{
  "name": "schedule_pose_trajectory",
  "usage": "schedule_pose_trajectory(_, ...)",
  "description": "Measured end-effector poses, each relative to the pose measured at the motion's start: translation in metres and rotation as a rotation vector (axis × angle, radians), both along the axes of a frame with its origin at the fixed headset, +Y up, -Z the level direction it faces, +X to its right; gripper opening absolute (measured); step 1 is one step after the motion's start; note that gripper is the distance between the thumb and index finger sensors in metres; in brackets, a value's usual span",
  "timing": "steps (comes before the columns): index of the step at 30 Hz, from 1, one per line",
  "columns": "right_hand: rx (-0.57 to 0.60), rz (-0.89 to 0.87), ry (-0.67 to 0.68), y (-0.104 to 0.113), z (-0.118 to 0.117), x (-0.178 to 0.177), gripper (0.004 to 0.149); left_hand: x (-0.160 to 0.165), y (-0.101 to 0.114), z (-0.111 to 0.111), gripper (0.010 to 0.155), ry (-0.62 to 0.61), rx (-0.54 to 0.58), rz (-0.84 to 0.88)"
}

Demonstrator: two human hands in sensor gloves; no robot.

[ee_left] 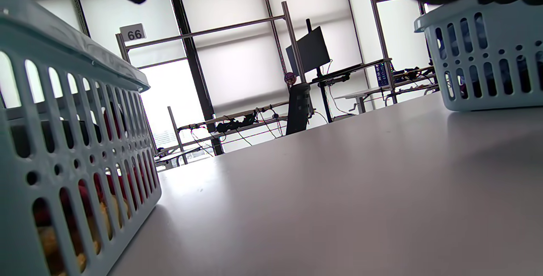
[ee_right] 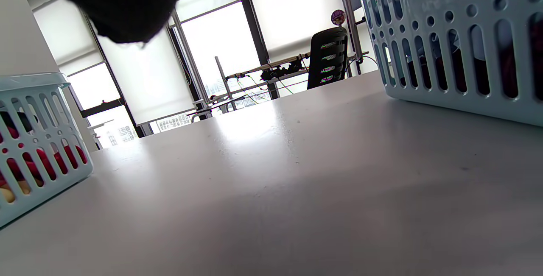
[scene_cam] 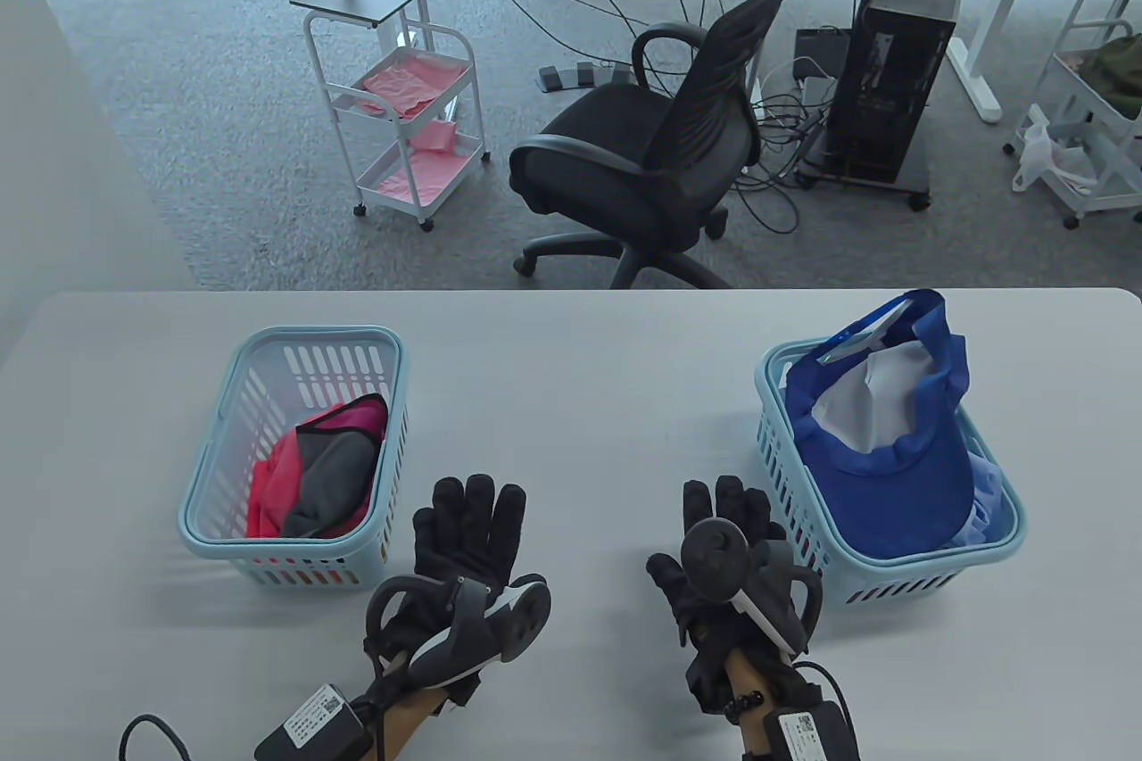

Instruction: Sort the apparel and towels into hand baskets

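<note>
Two gloved hands lie nearest, flat on the pale desk, each with a tracker strapped to its back. On the left hand the fingers are straight and spread, pointing away toward the far edge and holding nothing. The right hand is the same: straight fingers, palm down, empty.

Two light blue plastic baskets with slotted walls flank the hands, their long sides running front to back. The left basket holds one bundle of soft clothing, pink-red fabric wrapped round a grey part, lying lengthwise against the right wall. The right basket holds one blue cap, its white inner lining facing up and its brim rising over the far rim; a bit of lighter blue cloth shows beneath it (what it is I cannot tell).

Beyond the desk stand one black mesh office chair, one white rolling cart with pink cloths, and one black computer tower on grey carpet.
</note>
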State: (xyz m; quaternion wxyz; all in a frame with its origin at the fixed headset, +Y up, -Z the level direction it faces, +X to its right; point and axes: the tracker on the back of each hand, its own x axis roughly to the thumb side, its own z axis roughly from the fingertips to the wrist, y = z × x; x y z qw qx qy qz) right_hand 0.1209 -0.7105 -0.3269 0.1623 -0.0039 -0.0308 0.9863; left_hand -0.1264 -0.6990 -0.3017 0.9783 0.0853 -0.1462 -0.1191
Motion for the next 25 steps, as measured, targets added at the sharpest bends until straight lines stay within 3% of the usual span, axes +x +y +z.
schedule_pose_trajectory(25,-0.018,0.018,0.004,-0.0013,-0.0011,-0.0044,0.086,-0.0025,0.0020,0.0014,0.094,0.007,0.006,0.016)
